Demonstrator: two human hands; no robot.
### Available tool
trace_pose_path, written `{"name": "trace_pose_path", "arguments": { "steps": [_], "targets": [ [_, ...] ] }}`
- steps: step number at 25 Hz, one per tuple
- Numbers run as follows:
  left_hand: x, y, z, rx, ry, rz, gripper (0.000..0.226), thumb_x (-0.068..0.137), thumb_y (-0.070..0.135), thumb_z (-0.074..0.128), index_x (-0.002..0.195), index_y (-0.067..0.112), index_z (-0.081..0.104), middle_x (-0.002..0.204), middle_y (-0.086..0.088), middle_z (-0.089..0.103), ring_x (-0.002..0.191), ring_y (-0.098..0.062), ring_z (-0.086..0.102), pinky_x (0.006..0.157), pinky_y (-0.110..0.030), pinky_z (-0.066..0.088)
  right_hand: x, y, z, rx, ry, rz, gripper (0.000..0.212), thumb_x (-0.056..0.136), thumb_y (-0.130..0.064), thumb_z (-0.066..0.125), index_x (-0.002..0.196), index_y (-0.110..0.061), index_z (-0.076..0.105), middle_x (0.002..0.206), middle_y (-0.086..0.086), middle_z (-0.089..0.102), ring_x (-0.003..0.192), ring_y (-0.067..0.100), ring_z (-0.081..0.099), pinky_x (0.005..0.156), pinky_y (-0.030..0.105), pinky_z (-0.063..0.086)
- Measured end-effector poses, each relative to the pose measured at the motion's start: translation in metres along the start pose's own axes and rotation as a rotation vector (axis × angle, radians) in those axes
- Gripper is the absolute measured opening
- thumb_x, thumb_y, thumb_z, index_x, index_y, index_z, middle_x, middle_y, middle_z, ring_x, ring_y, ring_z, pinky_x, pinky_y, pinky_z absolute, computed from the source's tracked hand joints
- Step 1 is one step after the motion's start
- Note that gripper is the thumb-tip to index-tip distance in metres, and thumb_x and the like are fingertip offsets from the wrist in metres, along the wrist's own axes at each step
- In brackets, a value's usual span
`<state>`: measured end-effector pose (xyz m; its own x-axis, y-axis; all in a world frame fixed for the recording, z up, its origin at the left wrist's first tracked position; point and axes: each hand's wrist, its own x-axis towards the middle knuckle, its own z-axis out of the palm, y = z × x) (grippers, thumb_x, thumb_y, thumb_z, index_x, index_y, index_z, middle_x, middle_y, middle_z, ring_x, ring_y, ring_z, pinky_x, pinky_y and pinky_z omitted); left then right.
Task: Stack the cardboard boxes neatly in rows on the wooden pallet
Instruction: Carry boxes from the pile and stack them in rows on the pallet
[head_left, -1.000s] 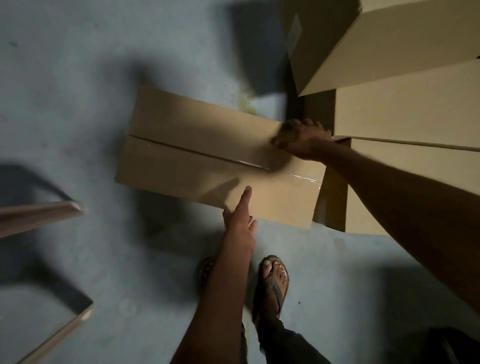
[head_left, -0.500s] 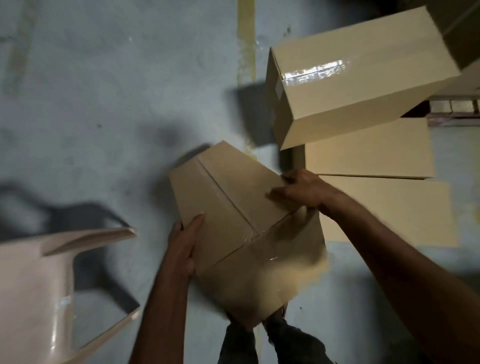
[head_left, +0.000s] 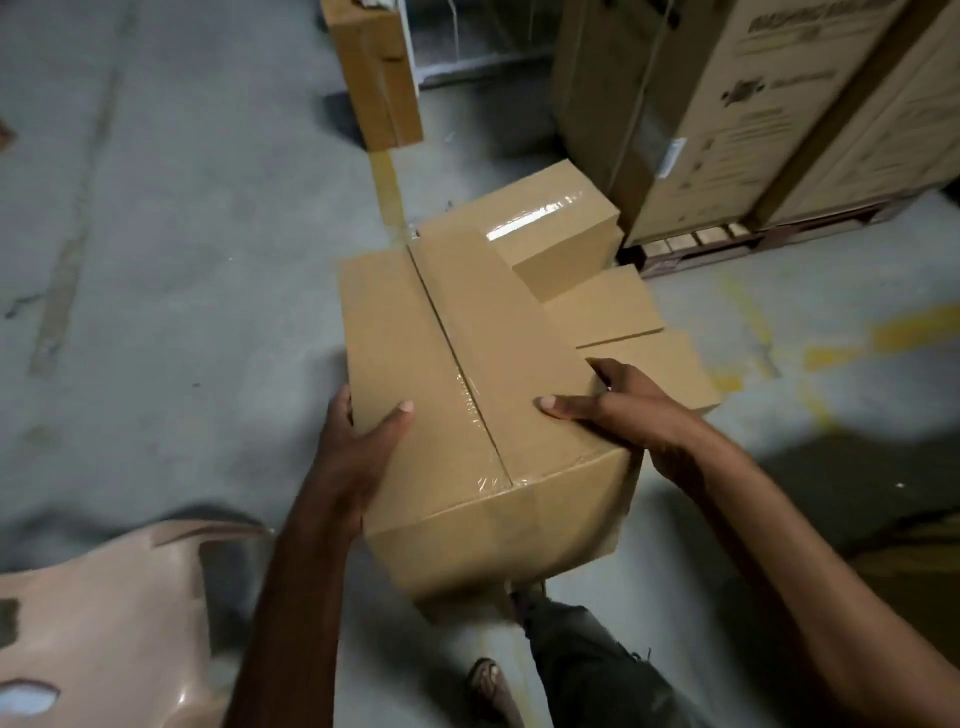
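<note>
Left hand (head_left: 358, 447) and right hand (head_left: 623, 415) now hold the cardboard box (head_left: 467, 374) off the floor.
Each hand grips one side, thumb on top. A second ago the box lay flat, so the pickup looks done. It is taped shut and its contents are hidden. Beyond the right hand sit stacked boxes (head_left: 561, 228), then the wooden pallet (head_left: 691, 249).

- The concrete floor (head_left: 156, 260) is grey, with dull stains and a pale worn streak down its left side.
- A yellow stripe (head_left: 385, 192) is painted on the floor in the upper middle.
- Worn yellow markings (head_left: 904, 332) lie broken and patchy on the floor at the right.
- A glossy beige plastic chair (head_left: 104, 623) fills the lower left corner, with cut-outs in its surface.
- A leg in dark trousers (head_left: 582, 665) shows at the bottom middle, with a sandal (head_left: 488, 686) just left of it.
</note>
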<state>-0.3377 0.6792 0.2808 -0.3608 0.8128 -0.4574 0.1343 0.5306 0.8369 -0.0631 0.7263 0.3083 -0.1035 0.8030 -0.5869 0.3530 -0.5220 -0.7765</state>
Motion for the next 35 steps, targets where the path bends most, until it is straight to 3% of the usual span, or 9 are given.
{"name": "trace_pose_path", "arguments": {
  "steps": [3, 9, 12, 15, 19, 22, 28, 31, 35],
  "targets": [
    [-0.081, 0.003, 0.006, -0.051, -0.082, 0.125, 0.061, 0.091, 0.016, 0.077, 0.144, 0.025, 0.047, 0.114, 0.015, 0.065, 0.079, 0.010, 0.066, 0.063, -0.009, 0.052, -0.093, 0.043, -0.017, 0.101, 0.070, -0.075, 0.061, 0.074, -0.036, 0.091, 0.128, -0.032, 0.062, 0.116, -0.014, 0.073, 0.102, 0.004, 0.069, 0.086, 0.023, 0.052],
    [-0.242, -0.015, 0.033, -0.104, -0.160, 0.207, 0.053, 0.091, 0.006, 0.075, 0.125, 0.034, 0.047, 0.103, 0.025, 0.062, 0.075, 0.018, 0.065, 0.061, -0.008, 0.052, -0.243, 0.134, -0.049, 0.247, 0.158, -0.174, 0.099, 0.057, -0.050, 0.097, 0.144, -0.039, 0.052, 0.127, -0.014, 0.070, 0.114, 0.009, 0.068, 0.106, 0.039, 0.052],
    [-0.314, -0.031, 0.057, -0.112, -0.172, 0.224, 0.054, 0.090, 0.004, 0.075, 0.125, 0.034, 0.047, 0.103, 0.024, 0.065, 0.079, 0.012, 0.068, 0.061, -0.010, 0.053, -0.300, 0.180, -0.071, 0.261, 0.163, -0.215, 0.085, 0.067, -0.039, 0.095, 0.142, -0.036, 0.054, 0.127, -0.011, 0.069, 0.112, 0.009, 0.068, 0.101, 0.035, 0.054],
    [-0.380, -0.053, 0.081, -0.112, -0.159, 0.240, 0.059, 0.089, 0.004, 0.076, 0.129, 0.035, 0.046, 0.106, 0.025, 0.062, 0.079, 0.016, 0.067, 0.063, -0.011, 0.054, -0.358, 0.223, -0.094, 0.274, 0.156, -0.212, 0.071, 0.076, -0.027, 0.089, 0.135, -0.032, 0.050, 0.122, -0.012, 0.066, 0.104, 0.002, 0.066, 0.079, 0.017, 0.054],
    [-0.458, -0.087, 0.108, -0.061, -0.228, 0.200, 0.061, 0.089, 0.016, 0.079, 0.137, 0.035, 0.046, 0.109, 0.024, 0.063, 0.095, 0.006, 0.068, 0.086, -0.025, 0.060, -0.433, 0.287, -0.119, 0.265, 0.202, -0.153, 0.079, 0.067, -0.034, 0.092, 0.137, -0.028, 0.054, 0.122, -0.006, 0.071, 0.104, 0.009, 0.072, 0.097, 0.035, 0.056],
    [-0.512, -0.114, 0.118, -0.010, -0.304, 0.165, 0.063, 0.089, 0.024, 0.080, 0.141, 0.032, 0.045, 0.118, 0.018, 0.065, 0.111, -0.009, 0.067, 0.100, -0.039, 0.056, -0.498, 0.329, -0.124, 0.299, 0.241, -0.119, 0.070, 0.073, -0.029, 0.090, 0.134, -0.027, 0.056, 0.118, -0.007, 0.072, 0.103, 0.010, 0.072, 0.091, 0.031, 0.055],
    [-0.626, -0.177, 0.127, 0.066, -0.493, 0.231, 0.046, 0.093, 0.020, 0.075, 0.122, 0.042, 0.046, 0.100, 0.031, 0.063, 0.097, 0.006, 0.066, 0.079, -0.017, 0.055, -0.644, 0.425, -0.100, 0.372, 0.390, -0.040, 0.069, 0.077, -0.032, 0.087, 0.137, -0.028, 0.054, 0.119, -0.010, 0.068, 0.107, 0.009, 0.066, 0.084, 0.026, 0.051],
    [-0.685, -0.222, 0.129, 0.101, -0.620, 0.255, 0.051, 0.091, 0.023, 0.077, 0.128, 0.040, 0.046, 0.106, 0.027, 0.067, 0.104, -0.001, 0.069, 0.090, -0.027, 0.057, -0.728, 0.488, -0.072, 0.426, 0.493, 0.015, 0.076, 0.075, -0.036, 0.088, 0.141, -0.028, 0.051, 0.123, -0.008, 0.067, 0.110, 0.013, 0.066, 0.095, 0.033, 0.052],
    [-0.780, -0.266, 0.137, 0.198, -0.794, 0.249, 0.050, 0.087, 0.030, 0.081, 0.125, 0.043, 0.051, 0.105, 0.027, 0.068, 0.105, -0.007, 0.070, 0.095, -0.040, 0.058, -0.854, 0.555, -0.049, 0.496, 0.617, 0.088, 0.075, 0.077, -0.037, 0.085, 0.141, -0.027, 0.049, 0.117, -0.011, 0.064, 0.104, 0.009, 0.063, 0.077, 0.024, 0.047]
  ]
}}
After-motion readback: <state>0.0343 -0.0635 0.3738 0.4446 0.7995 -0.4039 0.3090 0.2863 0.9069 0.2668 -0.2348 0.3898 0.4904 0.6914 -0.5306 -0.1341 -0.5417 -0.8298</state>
